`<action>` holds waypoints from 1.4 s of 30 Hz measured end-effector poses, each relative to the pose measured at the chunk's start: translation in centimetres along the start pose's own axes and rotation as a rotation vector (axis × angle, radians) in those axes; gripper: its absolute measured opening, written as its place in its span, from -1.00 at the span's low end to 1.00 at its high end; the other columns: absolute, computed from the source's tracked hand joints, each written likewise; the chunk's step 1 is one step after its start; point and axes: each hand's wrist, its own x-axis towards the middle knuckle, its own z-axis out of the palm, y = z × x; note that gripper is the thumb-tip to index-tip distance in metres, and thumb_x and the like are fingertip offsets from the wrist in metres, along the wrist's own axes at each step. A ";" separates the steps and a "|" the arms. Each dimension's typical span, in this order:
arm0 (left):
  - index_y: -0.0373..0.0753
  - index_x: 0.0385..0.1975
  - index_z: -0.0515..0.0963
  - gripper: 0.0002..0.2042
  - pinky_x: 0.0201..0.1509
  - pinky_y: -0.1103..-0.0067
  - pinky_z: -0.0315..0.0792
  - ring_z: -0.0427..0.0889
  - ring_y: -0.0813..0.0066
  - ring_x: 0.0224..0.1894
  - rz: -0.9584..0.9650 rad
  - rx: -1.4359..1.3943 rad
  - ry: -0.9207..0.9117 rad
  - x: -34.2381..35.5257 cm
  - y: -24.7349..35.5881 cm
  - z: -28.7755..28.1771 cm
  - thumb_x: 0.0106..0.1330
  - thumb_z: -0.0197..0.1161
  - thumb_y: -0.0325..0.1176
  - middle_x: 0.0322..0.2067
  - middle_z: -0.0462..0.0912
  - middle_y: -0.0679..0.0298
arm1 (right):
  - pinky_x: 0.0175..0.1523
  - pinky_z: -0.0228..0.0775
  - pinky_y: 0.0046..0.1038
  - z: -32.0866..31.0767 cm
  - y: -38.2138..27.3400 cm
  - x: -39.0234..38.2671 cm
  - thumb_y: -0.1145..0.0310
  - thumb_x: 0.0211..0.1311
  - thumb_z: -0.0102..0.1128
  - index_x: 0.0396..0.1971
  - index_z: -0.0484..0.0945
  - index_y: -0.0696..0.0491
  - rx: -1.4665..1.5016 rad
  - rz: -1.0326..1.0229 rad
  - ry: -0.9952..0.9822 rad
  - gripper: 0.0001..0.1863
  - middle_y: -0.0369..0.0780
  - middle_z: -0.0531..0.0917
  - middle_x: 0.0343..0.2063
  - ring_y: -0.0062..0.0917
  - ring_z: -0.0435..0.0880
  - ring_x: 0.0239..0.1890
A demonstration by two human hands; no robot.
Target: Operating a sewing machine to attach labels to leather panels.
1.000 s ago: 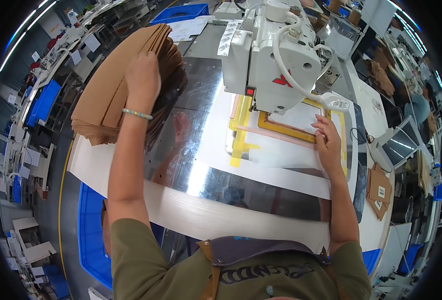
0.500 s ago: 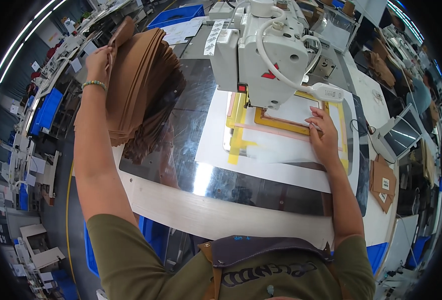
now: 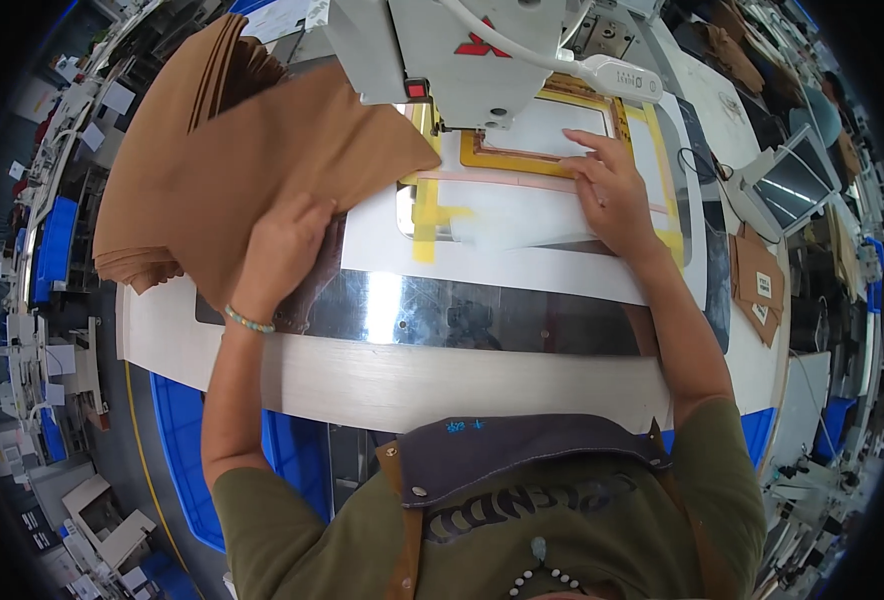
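A brown fabric panel [image 3: 312,140] slants from the left toward the sewing machine, its pointed corner lying at the left side of the yellow-taped white template [image 3: 522,220]. My left hand [image 3: 287,245] grips the panel's near edge, with the fingertips partly hidden against the cloth. Behind and under it stands a thick stack of brown panels [image 3: 147,205]. Under the head of the white sewing machine [image 3: 492,65] sits a yellow-edged clamp frame [image 3: 507,160]. My right hand [image 3: 607,190] rests by that frame's right part, fingers apart and holding nothing.
A dark shiny plate [image 3: 452,310] covers the worktable, whose pale front edge [image 3: 442,380] runs before me. Blue bins [image 3: 192,450] stand below at the left. To the right are a monitor [image 3: 797,185] and brown pieces with white labels [image 3: 757,285].
My left hand has come from the far top of the stack nearer and to the right, drawing a brown panel off toward the template. My right hand stays by the clamp frame.
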 end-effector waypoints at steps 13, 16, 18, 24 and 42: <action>-0.31 0.18 0.66 -0.64 0.09 0.34 0.62 0.70 0.10 0.06 -0.068 0.129 -0.096 -6.6 2.0 -0.8 0.39 0.38 -0.47 0.07 0.71 0.14 | 0.10 0.68 -0.35 10.6 -6.9 5.2 0.51 0.19 0.36 0.01 0.68 0.18 -0.262 -0.442 -0.386 -0.64 -0.10 0.75 0.09 -0.33 0.76 0.07; -0.31 0.22 0.65 -0.62 0.28 0.28 0.53 0.61 0.02 0.24 -0.128 0.203 -0.108 -7.0 1.0 -1.7 0.49 0.31 -0.32 0.23 0.66 0.07 | 0.01 0.71 -0.36 11.4 -6.6 5.0 0.49 0.18 0.35 -0.07 0.69 0.17 -0.318 -0.456 -0.428 -0.71 -0.08 0.76 0.04 -0.34 0.80 -0.02; -0.34 0.31 0.60 -0.52 0.47 0.17 0.34 0.48 -0.11 0.36 -0.160 0.226 -0.149 -7.0 0.2 -2.1 0.60 0.17 -0.11 0.28 0.61 -0.06 | -0.03 0.71 -0.36 11.4 -6.5 5.0 0.49 0.17 0.34 -0.12 0.69 0.16 -0.317 -0.473 -0.407 -0.74 -0.08 0.76 -0.01 -0.34 0.81 -0.07; -0.36 0.38 0.52 -0.47 0.42 0.14 0.36 0.44 -0.24 0.36 -0.415 0.017 -0.348 -1.1 -3.3 -0.9 0.65 0.11 -0.06 0.34 0.54 -0.11 | -0.16 0.68 -0.37 10.2 -6.2 4.4 0.48 0.14 0.34 -0.28 0.65 0.10 -0.302 -0.462 -0.287 -0.86 -0.20 0.69 -0.30 -0.40 0.78 -0.22; -0.33 0.13 0.68 -0.70 0.28 0.26 0.57 0.66 0.00 0.22 -0.399 0.123 -0.285 -3.8 -0.9 -3.6 0.44 0.29 -0.46 0.18 0.71 0.03 | -0.22 0.69 -0.41 10.5 -6.7 3.8 0.48 0.11 0.35 -0.30 0.63 0.09 -0.390 -0.425 -0.325 -0.86 -0.16 0.70 -0.31 -0.38 0.81 -0.24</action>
